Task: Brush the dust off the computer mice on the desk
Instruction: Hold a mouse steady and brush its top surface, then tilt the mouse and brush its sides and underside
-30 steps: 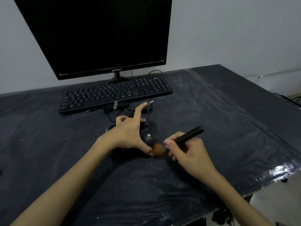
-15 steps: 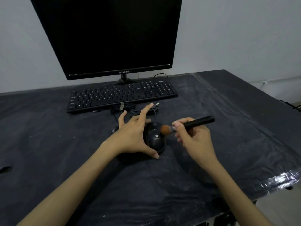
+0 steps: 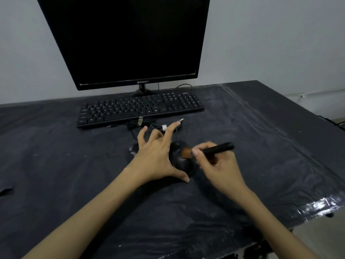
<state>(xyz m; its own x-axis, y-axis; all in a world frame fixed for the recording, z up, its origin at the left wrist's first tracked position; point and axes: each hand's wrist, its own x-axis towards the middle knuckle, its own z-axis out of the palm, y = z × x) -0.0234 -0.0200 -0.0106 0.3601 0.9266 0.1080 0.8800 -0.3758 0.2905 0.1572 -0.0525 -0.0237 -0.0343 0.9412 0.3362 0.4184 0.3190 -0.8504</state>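
The black mouse (image 3: 180, 159) sits on the plastic-covered desk (image 3: 261, 146), near the middle of the head view and at about six o'clock from the keyboard (image 3: 140, 108). The person's left hand (image 3: 156, 157) steadies it from its nine o'clock side: the thumb wraps round the near edge and the palm presses the flank, while the fingers are splayed and lifted clear of the top, so the hand is bracing the mouse rather than clenched round it. The right hand (image 3: 216, 161), at three o'clock from the mouse, pinches the black handle of the brush (image 3: 209, 150) close to the ferrule, and the orange bristles rest on the mouse's upper shell. A second dark shape, probably another mouse (image 3: 133, 147), shows just past the left hand at nine o'clock, mostly hidden. Bundled cables (image 3: 149, 124) lie at twelve o'clock, between the mouse and the keyboard. To do this step well, the strokes should probably run one way, from the button end towards the near edge and off the shell, so that dust leaves the mouse instead of being pushed back and forth. Light pressure seems best, with the bristle tips just flexing. The left thumb likely needs to shift so the covered flank can be brushed too, and the seam round the buttons deserves a pass with the brush tip. Sweeping towards the cables risks lodging dust among them.
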